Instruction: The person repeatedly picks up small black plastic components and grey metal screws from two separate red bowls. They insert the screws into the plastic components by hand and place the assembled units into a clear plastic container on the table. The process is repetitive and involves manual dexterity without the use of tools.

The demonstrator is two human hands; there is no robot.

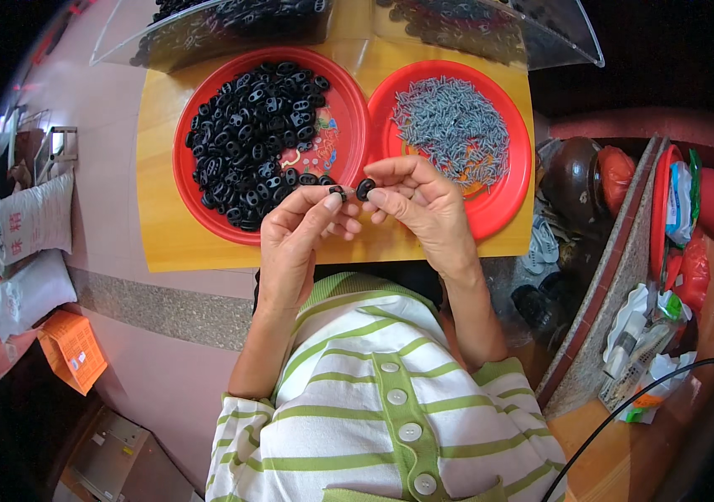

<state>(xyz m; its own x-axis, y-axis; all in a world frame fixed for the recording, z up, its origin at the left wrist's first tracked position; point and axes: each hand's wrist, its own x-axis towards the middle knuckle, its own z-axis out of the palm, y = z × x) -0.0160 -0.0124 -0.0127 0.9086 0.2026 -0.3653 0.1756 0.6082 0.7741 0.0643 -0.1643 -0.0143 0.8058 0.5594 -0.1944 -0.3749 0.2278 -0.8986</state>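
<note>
My left hand (297, 226) pinches a small black plastic piece (338, 192) between thumb and forefinger. Close beside it, my right hand (424, 205) grips a black oval plastic piece (364, 189) by its edge. The two pieces nearly meet over the gap between two trays; whether a screw sits between them is too small to tell. Under and beyond my left hand lies a red round tray (344, 109) heaped with black oval pieces (248, 125) that have two holes each. Past my right hand, a second red tray (382, 84) holds a pile of small grey screws (453, 125).
Both trays stand on a yellow wooden table (156, 167). Clear plastic bins (231, 25) with more black pieces line its far edge. To the right are a dark brown jar (576, 176) and a ledge with bags; a black cable (625, 406) crosses the lower right.
</note>
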